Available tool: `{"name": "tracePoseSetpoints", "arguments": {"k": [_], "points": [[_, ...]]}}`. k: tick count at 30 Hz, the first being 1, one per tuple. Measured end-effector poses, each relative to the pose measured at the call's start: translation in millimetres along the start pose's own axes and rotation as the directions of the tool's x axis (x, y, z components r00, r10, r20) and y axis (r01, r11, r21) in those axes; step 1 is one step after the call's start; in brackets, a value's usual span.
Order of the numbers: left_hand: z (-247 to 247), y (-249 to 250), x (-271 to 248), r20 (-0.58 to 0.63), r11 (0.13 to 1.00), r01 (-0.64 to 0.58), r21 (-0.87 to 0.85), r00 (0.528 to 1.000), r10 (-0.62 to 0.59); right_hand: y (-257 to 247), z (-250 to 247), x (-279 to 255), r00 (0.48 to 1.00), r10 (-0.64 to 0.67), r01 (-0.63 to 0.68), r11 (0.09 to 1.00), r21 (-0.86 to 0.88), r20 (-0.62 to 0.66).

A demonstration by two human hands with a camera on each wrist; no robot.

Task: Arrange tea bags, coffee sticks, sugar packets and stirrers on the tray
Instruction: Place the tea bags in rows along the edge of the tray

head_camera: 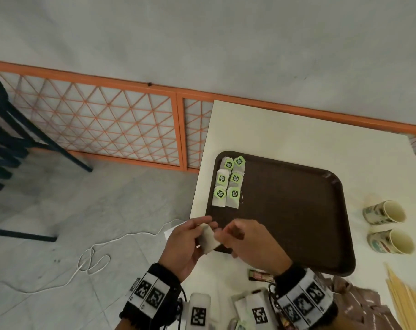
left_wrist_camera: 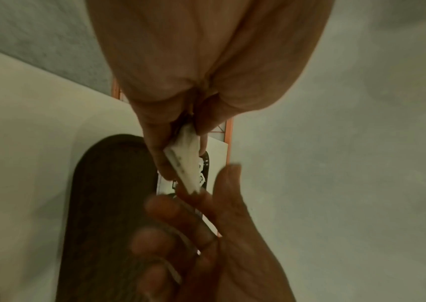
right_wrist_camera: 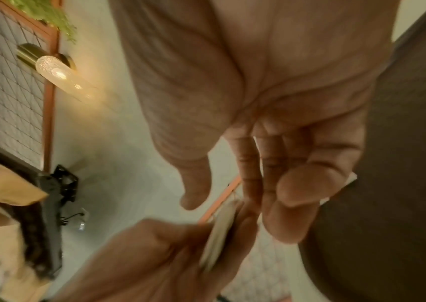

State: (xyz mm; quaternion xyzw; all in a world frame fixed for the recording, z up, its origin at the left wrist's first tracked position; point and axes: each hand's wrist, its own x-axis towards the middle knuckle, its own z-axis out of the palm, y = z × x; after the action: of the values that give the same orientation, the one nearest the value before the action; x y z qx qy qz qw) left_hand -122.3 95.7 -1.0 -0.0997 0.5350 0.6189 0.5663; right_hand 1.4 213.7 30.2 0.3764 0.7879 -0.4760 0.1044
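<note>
My left hand (head_camera: 203, 231) pinches a white tea bag (head_camera: 209, 239) just above the near left corner of the brown tray (head_camera: 285, 210). In the left wrist view its thumb and fingers (left_wrist_camera: 160, 161) clamp the tea bag (left_wrist_camera: 184, 161). My right hand (head_camera: 226, 234) faces it with loosely bent fingers. Its fingertips (left_wrist_camera: 188, 197) touch the bag's free end, while the thumb stands apart. The right wrist view shows the tea bag (right_wrist_camera: 219, 235) edge-on. Several tea bags with green tags (head_camera: 229, 184) lie in two columns at the tray's far left corner.
Two paper cups (head_camera: 384, 211) (head_camera: 392, 241) lie on their sides right of the tray. Wooden stirrers (head_camera: 406, 298), brown packets (head_camera: 352, 298), a coffee stick (head_camera: 261, 275) and loose tea bags (head_camera: 245, 303) sit near me. The table's left edge (head_camera: 202, 167) drops to the floor.
</note>
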Motion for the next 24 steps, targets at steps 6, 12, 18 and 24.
{"name": "tracePoseSetpoints", "arguments": {"k": [6,12,18,24], "points": [[16,-9,-18,0.082,0.994,-0.012,-0.113,0.996,0.022,1,23,-24,0.981,0.016,0.044,0.953,0.299,-0.195],[23,-21,-31,0.13,1.0,-0.021,-0.02,0.991,0.024,7,16,-44,0.97,-0.019,0.129,0.883,0.45,-0.241],[34,-33,-43,0.082,0.982,-0.099,0.163,0.993,0.087,22,32,-50,0.807,-0.426,0.35,0.903,-0.25,-0.41],[25,-27,-41,0.095,0.98,-0.111,0.166,0.991,0.097,24,32,-62,0.853,-0.447,0.401,0.892,-0.21,-0.269]]}}
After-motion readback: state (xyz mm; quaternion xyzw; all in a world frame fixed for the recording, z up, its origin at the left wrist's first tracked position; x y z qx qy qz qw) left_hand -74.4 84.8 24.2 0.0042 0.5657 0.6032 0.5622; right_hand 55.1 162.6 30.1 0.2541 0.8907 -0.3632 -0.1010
